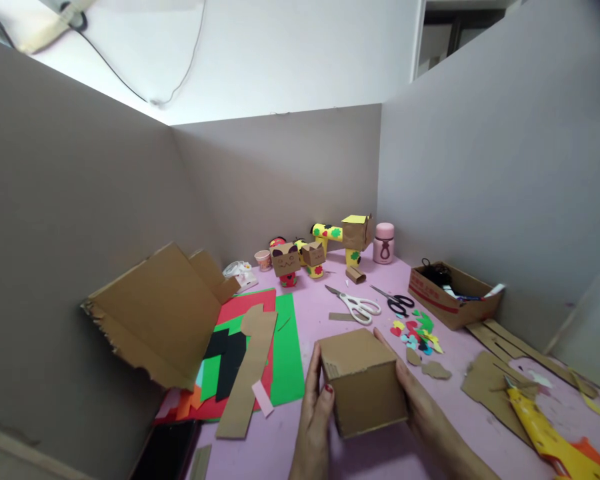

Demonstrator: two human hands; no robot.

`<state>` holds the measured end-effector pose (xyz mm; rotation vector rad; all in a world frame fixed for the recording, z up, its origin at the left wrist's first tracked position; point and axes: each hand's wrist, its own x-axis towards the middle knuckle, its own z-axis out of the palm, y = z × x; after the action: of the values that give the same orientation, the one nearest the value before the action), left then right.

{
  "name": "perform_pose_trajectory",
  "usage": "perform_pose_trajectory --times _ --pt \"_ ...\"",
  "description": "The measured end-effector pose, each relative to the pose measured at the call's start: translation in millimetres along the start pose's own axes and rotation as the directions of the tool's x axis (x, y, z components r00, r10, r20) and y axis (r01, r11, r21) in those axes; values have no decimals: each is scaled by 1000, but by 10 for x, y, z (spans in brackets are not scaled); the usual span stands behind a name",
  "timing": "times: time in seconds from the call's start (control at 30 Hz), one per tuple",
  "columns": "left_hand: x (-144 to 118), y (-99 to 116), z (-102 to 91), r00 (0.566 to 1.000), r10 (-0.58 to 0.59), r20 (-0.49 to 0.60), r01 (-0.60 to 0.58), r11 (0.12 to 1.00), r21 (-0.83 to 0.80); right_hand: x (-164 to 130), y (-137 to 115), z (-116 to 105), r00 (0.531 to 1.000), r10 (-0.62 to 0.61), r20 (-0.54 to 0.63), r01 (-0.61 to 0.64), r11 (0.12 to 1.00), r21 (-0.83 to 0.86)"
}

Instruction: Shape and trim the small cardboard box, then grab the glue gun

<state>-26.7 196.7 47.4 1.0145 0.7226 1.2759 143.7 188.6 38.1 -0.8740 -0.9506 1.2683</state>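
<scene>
A plain brown cardboard box (pixel 373 400) is held between my two hands at the front of the pink table. My left hand (pixel 314 417) presses its left side, with the thumb near the front corner. On the opposite side my right hand (pixel 420 400) grips the box, its fingertips reaching the back top edge. Just beyond the box lie white-handled scissors (pixel 355 307) and black-handled scissors (pixel 397 303). To the right, small coloured paper cut-outs (pixel 417 333) are scattered, with cardboard scraps (pixel 435 370) in front of them.
Colored sheets (pixel 287 353) and a cardboard strip (pixel 247 380) lie left, beside a large cardboard piece (pixel 165 313). Cardboard animal figures (pixel 285 263) and a pink bottle (pixel 384 243) stand behind. At right are an open box (pixel 450 300) and a yellow glue gun (pixel 555 427). Grey partitions surround the table.
</scene>
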Motion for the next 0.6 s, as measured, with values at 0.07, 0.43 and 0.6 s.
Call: perform_pose_trajectory --times 0.07,0.43,0.6 --pt "7 -12 -15 999 36 21 -34 997 -62 -3 -1 -4 999 -39 36 40 998 -42" --pt "-7 28 -16 988 30 -152 -36 999 -37 -80 -31 55 977 -128 173 169 955 -244" --pt "-22 146 2 980 57 -191 -55 998 13 -131 -58 91 977 -184 107 209 919 -333"
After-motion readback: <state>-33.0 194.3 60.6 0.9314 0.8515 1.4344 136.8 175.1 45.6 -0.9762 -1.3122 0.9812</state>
